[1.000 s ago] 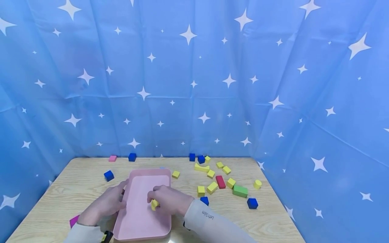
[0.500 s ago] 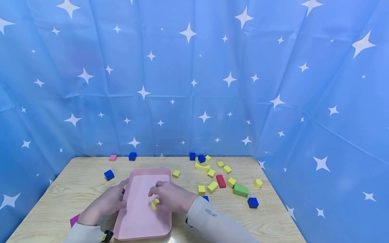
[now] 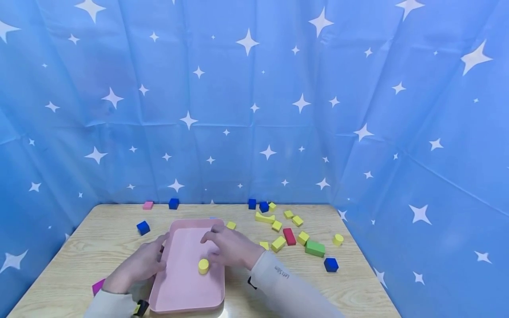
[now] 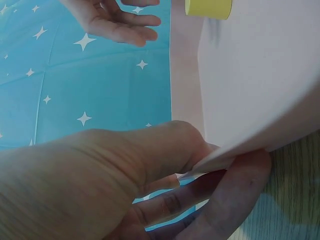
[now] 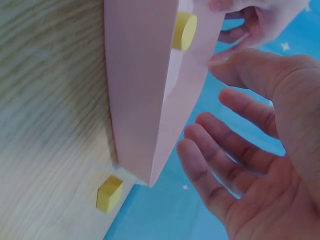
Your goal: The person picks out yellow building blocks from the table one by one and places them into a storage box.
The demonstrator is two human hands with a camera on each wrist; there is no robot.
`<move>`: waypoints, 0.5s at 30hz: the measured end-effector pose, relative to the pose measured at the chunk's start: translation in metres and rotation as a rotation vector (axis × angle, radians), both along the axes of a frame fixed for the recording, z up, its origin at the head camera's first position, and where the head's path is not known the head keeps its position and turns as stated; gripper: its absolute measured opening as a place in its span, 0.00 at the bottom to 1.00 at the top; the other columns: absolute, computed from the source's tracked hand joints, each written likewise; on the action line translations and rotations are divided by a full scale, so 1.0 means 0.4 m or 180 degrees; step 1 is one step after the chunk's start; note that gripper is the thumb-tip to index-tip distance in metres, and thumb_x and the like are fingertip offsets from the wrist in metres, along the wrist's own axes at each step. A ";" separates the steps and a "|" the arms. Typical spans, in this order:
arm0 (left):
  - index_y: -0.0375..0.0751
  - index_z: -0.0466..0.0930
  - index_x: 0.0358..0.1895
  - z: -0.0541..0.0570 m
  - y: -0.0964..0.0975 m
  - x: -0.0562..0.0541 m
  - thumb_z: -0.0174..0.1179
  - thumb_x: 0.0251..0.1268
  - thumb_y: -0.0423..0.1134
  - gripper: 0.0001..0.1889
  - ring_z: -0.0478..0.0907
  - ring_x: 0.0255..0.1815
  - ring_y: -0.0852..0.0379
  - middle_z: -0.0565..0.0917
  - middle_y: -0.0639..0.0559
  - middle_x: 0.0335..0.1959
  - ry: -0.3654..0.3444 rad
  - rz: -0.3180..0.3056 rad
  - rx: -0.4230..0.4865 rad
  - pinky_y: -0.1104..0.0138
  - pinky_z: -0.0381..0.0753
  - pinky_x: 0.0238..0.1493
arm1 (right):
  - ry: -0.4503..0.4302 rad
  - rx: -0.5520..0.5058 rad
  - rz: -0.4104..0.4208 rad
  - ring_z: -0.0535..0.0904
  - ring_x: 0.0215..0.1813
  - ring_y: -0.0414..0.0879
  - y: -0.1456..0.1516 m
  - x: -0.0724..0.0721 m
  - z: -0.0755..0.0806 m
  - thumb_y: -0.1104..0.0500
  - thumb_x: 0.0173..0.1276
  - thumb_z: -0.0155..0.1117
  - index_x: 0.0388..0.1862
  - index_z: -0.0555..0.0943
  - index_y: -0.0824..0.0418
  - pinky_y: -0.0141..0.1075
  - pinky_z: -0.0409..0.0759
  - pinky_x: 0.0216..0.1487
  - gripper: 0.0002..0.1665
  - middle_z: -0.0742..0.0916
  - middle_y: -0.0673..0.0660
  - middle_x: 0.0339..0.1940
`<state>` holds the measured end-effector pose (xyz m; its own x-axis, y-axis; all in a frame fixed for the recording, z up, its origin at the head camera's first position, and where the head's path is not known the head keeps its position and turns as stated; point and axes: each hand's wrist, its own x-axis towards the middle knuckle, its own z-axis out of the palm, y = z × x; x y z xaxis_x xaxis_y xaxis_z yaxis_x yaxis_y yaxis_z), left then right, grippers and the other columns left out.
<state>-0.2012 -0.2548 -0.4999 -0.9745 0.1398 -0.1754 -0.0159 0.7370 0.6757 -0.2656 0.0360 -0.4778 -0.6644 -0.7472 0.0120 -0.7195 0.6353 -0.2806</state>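
In the head view, a pink tray point(image 3: 180, 285) is being held at the bottom, left of the middle, by the left hand point(image 3: 139, 263). Mostly the back of that hand is being shown there. In the left wrist view its pinch is being shown: the tray's edge is being squeezed between the thumb and the fingers.

A yellow round block point(image 3: 203, 266) is being held up by the tray's floor, standing on its flat end, at the bottom of the head view, left of the middle. The right hand point(image 3: 230, 247) is being held just beside it. In the right wrist view its fingers are being spread loosely, and a gap is being left between hand and block; this gap is being shown in the left wrist view too, at the top.

A small yellow block point(image 5: 109, 194) is being shown whole at the right wrist view's lower left; in the head view, it is being partly covered by the right hand. A red block point(image 3: 289, 236) and a green block point(image 3: 315, 248) are being shown only in the head view, right of the middle.
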 end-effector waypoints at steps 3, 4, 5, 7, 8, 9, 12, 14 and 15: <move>0.20 0.55 0.90 0.000 -0.001 0.001 0.69 0.69 0.23 0.49 0.90 0.48 0.48 0.90 0.28 0.64 0.0014 -0.0003 -0.0025 0.59 0.95 0.35 | 0.0017 -0.0026 -0.0109 0.83 0.56 0.38 0.011 -0.013 0.001 0.50 0.82 0.79 0.75 0.88 0.46 0.30 0.90 0.58 0.26 0.87 0.51 0.70; 0.19 0.55 0.90 0.000 -0.002 0.000 0.69 0.69 0.23 0.49 0.90 0.49 0.48 0.90 0.28 0.64 0.0027 -0.0013 -0.0038 0.59 0.95 0.36 | 0.0024 -0.0045 -0.0141 0.83 0.58 0.39 0.015 -0.018 0.001 0.50 0.82 0.79 0.75 0.88 0.47 0.31 0.91 0.60 0.26 0.87 0.51 0.71; 0.19 0.55 0.90 0.001 -0.002 0.000 0.69 0.69 0.23 0.49 0.90 0.49 0.48 0.90 0.28 0.64 0.0044 -0.0024 -0.0055 0.59 0.95 0.37 | 0.0025 -0.0072 -0.0169 0.84 0.59 0.40 0.019 -0.023 0.002 0.51 0.82 0.79 0.76 0.88 0.47 0.33 0.92 0.63 0.26 0.87 0.51 0.72; 0.18 0.55 0.90 0.002 -0.003 -0.001 0.69 0.69 0.23 0.49 0.91 0.51 0.47 0.90 0.27 0.65 0.0069 -0.0048 -0.0078 0.58 0.97 0.40 | 0.0055 -0.0117 -0.0227 0.84 0.61 0.41 0.027 -0.033 0.003 0.52 0.82 0.79 0.77 0.87 0.48 0.34 0.92 0.66 0.27 0.86 0.51 0.73; 0.18 0.55 0.90 0.002 -0.003 -0.002 0.69 0.69 0.23 0.49 0.91 0.52 0.47 0.90 0.27 0.65 0.0077 -0.0046 -0.0086 0.58 0.98 0.42 | 0.0052 -0.0148 -0.0262 0.83 0.61 0.41 0.030 -0.038 0.003 0.52 0.82 0.79 0.77 0.86 0.47 0.35 0.92 0.67 0.28 0.86 0.50 0.74; 0.19 0.55 0.90 0.002 -0.003 -0.003 0.70 0.69 0.23 0.49 0.92 0.54 0.46 0.89 0.26 0.66 0.0082 -0.0045 -0.0093 0.57 0.98 0.44 | 0.0062 -0.0179 -0.0289 0.83 0.63 0.42 0.034 -0.043 0.003 0.53 0.82 0.78 0.78 0.86 0.48 0.36 0.92 0.69 0.29 0.85 0.50 0.75; 0.18 0.55 0.90 0.002 -0.002 -0.004 0.70 0.70 0.22 0.48 0.93 0.58 0.43 0.88 0.25 0.68 0.0119 -0.0071 -0.0102 0.52 1.00 0.52 | 0.0102 -0.0227 -0.0375 0.84 0.70 0.45 0.046 -0.057 -0.001 0.53 0.82 0.79 0.81 0.84 0.47 0.40 0.92 0.74 0.31 0.84 0.51 0.78; 0.18 0.56 0.90 0.001 -0.001 -0.005 0.70 0.70 0.22 0.48 0.93 0.60 0.42 0.88 0.25 0.69 0.0136 -0.0071 -0.0094 0.50 1.00 0.55 | 0.0108 -0.0257 -0.0426 0.82 0.76 0.49 0.054 -0.066 -0.003 0.53 0.81 0.79 0.83 0.83 0.46 0.44 0.91 0.78 0.33 0.83 0.52 0.81; 0.18 0.56 0.90 0.000 -0.001 -0.005 0.70 0.70 0.22 0.48 0.93 0.60 0.41 0.88 0.24 0.69 0.0142 -0.0084 -0.0094 0.48 1.00 0.56 | 0.0103 -0.0276 -0.0444 0.81 0.79 0.50 0.057 -0.070 -0.003 0.53 0.81 0.78 0.83 0.83 0.46 0.47 0.90 0.79 0.34 0.82 0.52 0.82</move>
